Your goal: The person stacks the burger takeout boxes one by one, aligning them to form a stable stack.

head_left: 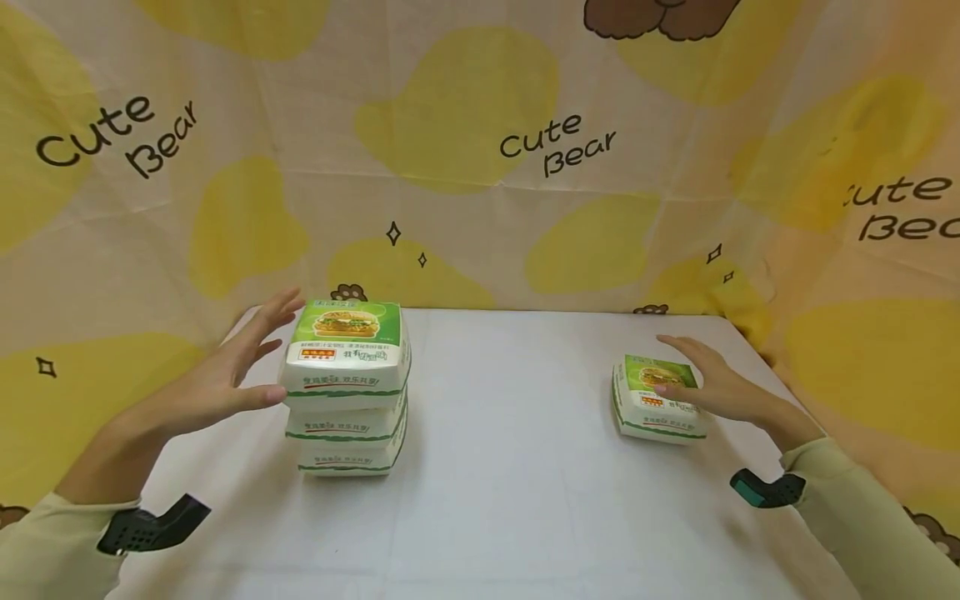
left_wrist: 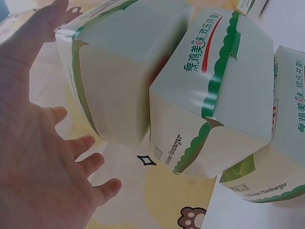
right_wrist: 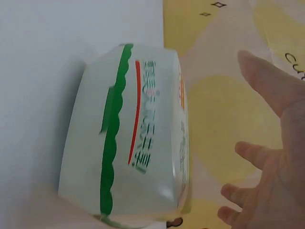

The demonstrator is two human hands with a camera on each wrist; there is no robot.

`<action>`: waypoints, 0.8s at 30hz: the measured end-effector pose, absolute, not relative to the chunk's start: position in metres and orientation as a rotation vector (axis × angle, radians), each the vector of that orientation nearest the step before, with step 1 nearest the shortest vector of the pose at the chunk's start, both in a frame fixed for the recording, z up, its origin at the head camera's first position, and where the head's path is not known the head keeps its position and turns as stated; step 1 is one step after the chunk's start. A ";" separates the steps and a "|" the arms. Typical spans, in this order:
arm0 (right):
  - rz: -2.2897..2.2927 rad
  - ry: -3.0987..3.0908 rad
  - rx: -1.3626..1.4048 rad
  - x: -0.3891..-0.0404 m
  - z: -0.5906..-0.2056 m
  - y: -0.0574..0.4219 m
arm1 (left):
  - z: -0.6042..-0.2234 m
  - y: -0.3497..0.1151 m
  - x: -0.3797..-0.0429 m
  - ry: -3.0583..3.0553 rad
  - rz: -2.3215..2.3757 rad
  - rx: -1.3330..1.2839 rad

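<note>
Three white-and-green paper hamburger boxes stand stacked at the left of the table, the top box (head_left: 345,350) over a middle box (head_left: 345,423) and a bottom box (head_left: 348,458). My left hand (head_left: 243,358) is spread beside the top box, thumb and fingertips close to its left side. In the left wrist view that hand (left_wrist: 47,143) has its fingers apart, gripping nothing. On the right lies a single hamburger box (head_left: 660,425). Over its right side hovers my right hand (head_left: 712,383), fingers extended; the right wrist view shows a gap between this hand (right_wrist: 267,152) and the box (right_wrist: 138,133).
A white cloth (head_left: 502,467) covers the table. Behind and at both sides hangs a yellow patterned curtain (head_left: 465,117) with "Cute Bear" lettering. Dark wrist-worn devices sit on the left cuff (head_left: 82,533) and the right cuff (head_left: 817,467).
</note>
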State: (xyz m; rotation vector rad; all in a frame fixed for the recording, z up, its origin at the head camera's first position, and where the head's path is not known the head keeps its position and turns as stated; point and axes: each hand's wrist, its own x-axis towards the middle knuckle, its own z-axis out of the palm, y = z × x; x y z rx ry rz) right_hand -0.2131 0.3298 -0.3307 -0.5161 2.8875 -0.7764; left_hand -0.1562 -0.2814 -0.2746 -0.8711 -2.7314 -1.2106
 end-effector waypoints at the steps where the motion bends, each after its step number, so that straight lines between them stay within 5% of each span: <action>1: -0.771 2.873 -0.512 -0.214 -0.332 0.333 | -0.275 -0.281 -0.157 -2.733 -1.210 -0.874; 24: -0.791 2.685 -0.430 -0.216 -0.351 0.353 | -0.279 -0.281 -0.165 -2.749 -1.242 -0.900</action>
